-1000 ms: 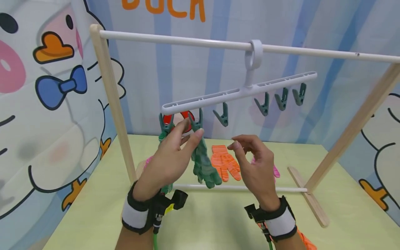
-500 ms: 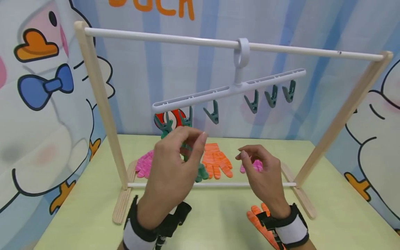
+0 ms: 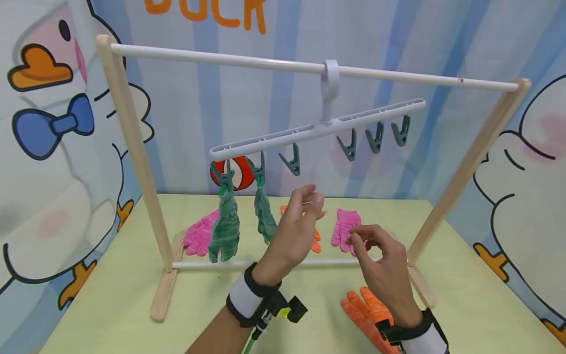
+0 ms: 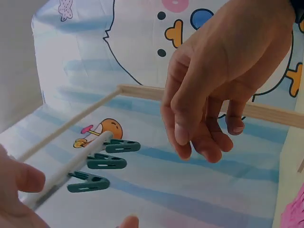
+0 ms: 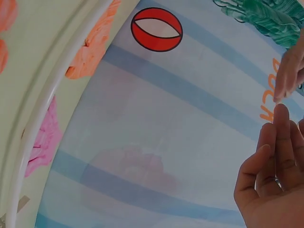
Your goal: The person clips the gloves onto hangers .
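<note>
Two green gloves hang from dark green clips at the left end of a white hanger (image 3: 274, 141): an outer glove (image 3: 224, 223) and an inner glove (image 3: 263, 209). Just right of the inner one, my left hand (image 3: 289, 233) is raised with loosely bent fingers and holds nothing. It partly hides an orange glove (image 3: 317, 241) on the table. My right hand (image 3: 384, 270) hovers over the table with relaxed, bent fingers, also holding nothing. Beyond its fingertips lies a pink glove (image 3: 345, 228). A nearer orange glove (image 3: 367, 319) lies partly under the right wrist in the head view.
The hanger is hooked on the top bar (image 3: 212, 57) of a wooden-ended rack and tilts down to the left. Another clip (image 3: 292, 160) hangs near its middle, with several more to the right. A second pink glove (image 3: 201, 233) lies behind the hanging ones.
My left hand has come away from the inner green glove's clip and moved right, leaving the glove hanging. My right hand has shifted lower and right. The head view has turned slightly.
</note>
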